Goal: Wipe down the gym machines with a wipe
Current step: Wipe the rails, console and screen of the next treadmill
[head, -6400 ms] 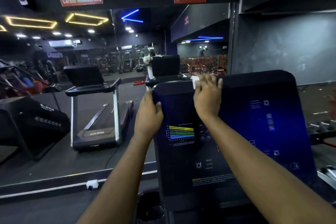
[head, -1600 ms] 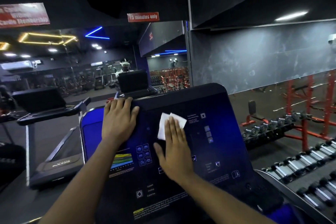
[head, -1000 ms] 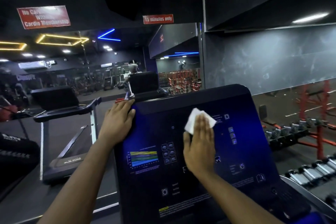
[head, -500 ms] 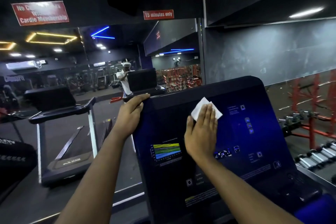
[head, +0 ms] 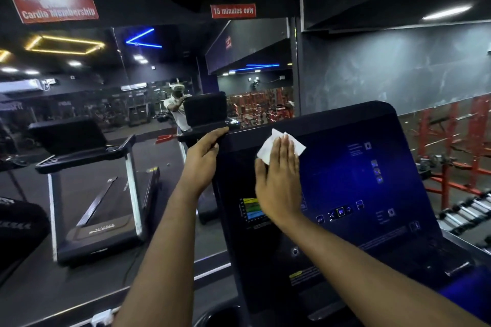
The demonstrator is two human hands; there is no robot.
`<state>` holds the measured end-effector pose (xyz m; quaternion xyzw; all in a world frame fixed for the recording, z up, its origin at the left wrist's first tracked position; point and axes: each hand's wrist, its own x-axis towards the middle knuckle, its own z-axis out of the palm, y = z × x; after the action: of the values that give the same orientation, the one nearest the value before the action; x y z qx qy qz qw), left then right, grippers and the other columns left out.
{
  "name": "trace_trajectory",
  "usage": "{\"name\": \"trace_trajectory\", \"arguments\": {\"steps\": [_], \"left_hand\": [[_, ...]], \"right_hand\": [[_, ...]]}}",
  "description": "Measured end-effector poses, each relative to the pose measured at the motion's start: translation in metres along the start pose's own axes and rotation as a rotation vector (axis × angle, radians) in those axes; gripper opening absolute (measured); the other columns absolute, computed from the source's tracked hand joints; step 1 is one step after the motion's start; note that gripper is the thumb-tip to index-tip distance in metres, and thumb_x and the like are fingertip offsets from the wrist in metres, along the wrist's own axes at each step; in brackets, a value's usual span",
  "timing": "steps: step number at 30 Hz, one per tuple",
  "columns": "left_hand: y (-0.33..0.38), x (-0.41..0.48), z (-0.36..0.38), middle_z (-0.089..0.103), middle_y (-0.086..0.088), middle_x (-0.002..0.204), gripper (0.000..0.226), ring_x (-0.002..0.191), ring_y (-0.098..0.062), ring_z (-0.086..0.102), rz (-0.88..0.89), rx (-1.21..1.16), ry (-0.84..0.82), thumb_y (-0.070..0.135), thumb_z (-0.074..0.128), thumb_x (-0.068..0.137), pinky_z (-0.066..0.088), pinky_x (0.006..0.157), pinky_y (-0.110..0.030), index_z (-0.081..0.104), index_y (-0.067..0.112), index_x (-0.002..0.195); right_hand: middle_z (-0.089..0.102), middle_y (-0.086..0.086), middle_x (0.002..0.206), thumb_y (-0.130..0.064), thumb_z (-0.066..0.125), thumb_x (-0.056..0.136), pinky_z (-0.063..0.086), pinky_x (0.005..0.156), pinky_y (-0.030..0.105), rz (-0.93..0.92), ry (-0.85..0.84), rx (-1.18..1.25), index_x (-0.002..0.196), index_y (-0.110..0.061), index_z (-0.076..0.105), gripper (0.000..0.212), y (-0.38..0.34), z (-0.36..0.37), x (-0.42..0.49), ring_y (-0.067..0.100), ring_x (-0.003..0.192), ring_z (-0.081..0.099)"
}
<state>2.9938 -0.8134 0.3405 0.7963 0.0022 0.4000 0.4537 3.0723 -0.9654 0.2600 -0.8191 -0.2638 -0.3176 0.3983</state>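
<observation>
Black glossy plastic across the treadmill console (head: 358,180), filling the centre and right of the frame: broad, flat, rigid, tilted back, with rounded top corners and a blue sheen. Smooth enough to slide over, probably touch-sensitive around the lit icons low on the panel, so best wiped with light, even pressure. Second treadmill (head: 98,194) at left, with a matt belt and pale metal uprights. Dumbbell rack (head: 465,210) at the right edge. Left hand (head: 202,159) just left of centre, fingers curled over the console's top left corner, bracing it. Right hand (head: 279,186) at centre, fingers straight and together, pressing flat. White wipe (head: 265,150) pinned under those fingertips against the upper left of the panel, with corners poking out past them. Thin, soft, limp, near weightless by the look, likely to bunch or slip unless held flat under the whole palm.
</observation>
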Motion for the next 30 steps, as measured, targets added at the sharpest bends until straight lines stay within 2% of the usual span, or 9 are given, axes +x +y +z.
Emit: {"name": "trace_trajectory", "arguments": {"steps": [3, 7, 10, 14, 17, 22, 24, 27, 30], "left_hand": [[0.000, 0.001, -0.003, 0.063, 0.013, 0.127, 0.052, 0.112, 0.020, 0.053, 0.002, 0.013, -0.014, -0.013, 0.042, 0.096, 0.037, 0.097, -0.002, 0.065, 0.016, 0.131], [-0.009, -0.009, -0.014, 0.055, 0.013, 0.143, 0.049, 0.132, 0.009, 0.045, -0.038, -0.035, -0.050, -0.002, 0.042, 0.104, 0.033, 0.108, -0.007, 0.056, 0.028, 0.141], [-0.017, -0.027, -0.019, 0.040, 0.015, 0.156, 0.056, 0.148, -0.002, 0.029, -0.060, -0.039, -0.058, -0.001, 0.040, 0.105, 0.023, 0.121, -0.020, 0.043, 0.032, 0.151], [-0.021, -0.042, -0.020, 0.038, 0.013, 0.158, 0.062, 0.142, 0.009, 0.032, -0.045, 0.006, -0.061, -0.008, 0.038, 0.102, 0.026, 0.111, -0.005, 0.038, 0.024, 0.155], [-0.019, -0.048, -0.017, 0.038, 0.011, 0.158, 0.056, 0.131, 0.022, 0.036, -0.051, -0.043, -0.018, -0.007, 0.038, 0.104, 0.029, 0.105, -0.001, 0.039, 0.019, 0.154], [-0.018, -0.064, -0.001, 0.030, 0.011, 0.162, 0.060, 0.148, 0.003, 0.023, -0.025, -0.016, 0.062, -0.007, 0.037, 0.104, 0.020, 0.124, -0.025, 0.034, 0.023, 0.156], [-0.018, -0.077, 0.007, 0.025, 0.009, 0.164, 0.064, 0.148, 0.007, 0.018, 0.016, 0.080, 0.100, -0.004, 0.038, 0.101, 0.017, 0.123, -0.018, 0.030, 0.021, 0.158], [-0.020, -0.097, 0.011, 0.021, 0.010, 0.165, 0.065, 0.145, 0.015, 0.016, 0.047, 0.159, 0.104, 0.006, 0.041, 0.098, 0.019, 0.111, -0.002, 0.027, 0.021, 0.159], [-0.025, -0.107, 0.011, 0.020, 0.013, 0.165, 0.068, 0.150, 0.005, 0.016, 0.014, 0.164, 0.064, -0.005, 0.042, 0.100, 0.018, 0.114, -0.006, 0.024, 0.023, 0.160]], "right_hand": [[-0.002, 0.004, 0.170, -0.050, 0.026, 0.106, 0.005, 0.127, 0.040, -0.207, -0.100, 0.016, 0.162, -0.011, 0.004, 0.071, -0.029, 0.009, -0.020, 0.017, 0.156, -0.007], [-0.010, -0.007, 0.169, -0.046, 0.031, 0.109, 0.008, 0.127, 0.040, -0.484, -0.259, -0.072, 0.162, -0.021, -0.001, 0.067, -0.007, -0.002, -0.066, 0.010, 0.155, -0.010], [-0.007, -0.008, 0.170, -0.045, 0.029, 0.110, 0.010, 0.127, 0.041, -0.436, -0.235, -0.080, 0.163, -0.022, 0.003, 0.063, -0.010, -0.001, -0.054, 0.008, 0.155, -0.010], [-0.003, -0.006, 0.170, -0.045, 0.027, 0.109, 0.004, 0.127, 0.039, -0.301, -0.166, 0.008, 0.163, -0.021, 0.006, 0.062, -0.049, 0.010, -0.018, 0.008, 0.155, -0.011], [-0.004, -0.008, 0.170, -0.040, 0.034, 0.109, 0.009, 0.127, 0.041, -0.407, -0.209, -0.029, 0.163, -0.024, 0.004, 0.064, -0.038, 0.006, -0.039, 0.010, 0.155, -0.009], [-0.009, -0.010, 0.169, -0.044, 0.032, 0.110, 0.011, 0.126, 0.041, -0.581, -0.361, -0.108, 0.162, -0.024, 0.000, 0.065, 0.010, -0.007, -0.102, 0.009, 0.155, -0.009], [-0.006, -0.008, 0.170, -0.044, 0.031, 0.110, 0.013, 0.126, 0.042, -0.535, -0.319, -0.118, 0.163, -0.023, 0.003, 0.063, 0.016, -0.006, -0.085, 0.010, 0.155, -0.007], [-0.005, -0.003, 0.170, -0.045, 0.026, 0.109, 0.010, 0.127, 0.041, -0.294, -0.172, -0.103, 0.163, -0.020, 0.003, 0.063, 0.003, -0.003, -0.035, 0.012, 0.155, -0.009], [-0.007, -0.001, 0.170, -0.045, 0.025, 0.108, 0.007, 0.128, 0.041, -0.181, -0.130, -0.059, 0.162, -0.016, 0.001, 0.066, -0.012, 0.002, -0.033, 0.014, 0.156, -0.011]]}}
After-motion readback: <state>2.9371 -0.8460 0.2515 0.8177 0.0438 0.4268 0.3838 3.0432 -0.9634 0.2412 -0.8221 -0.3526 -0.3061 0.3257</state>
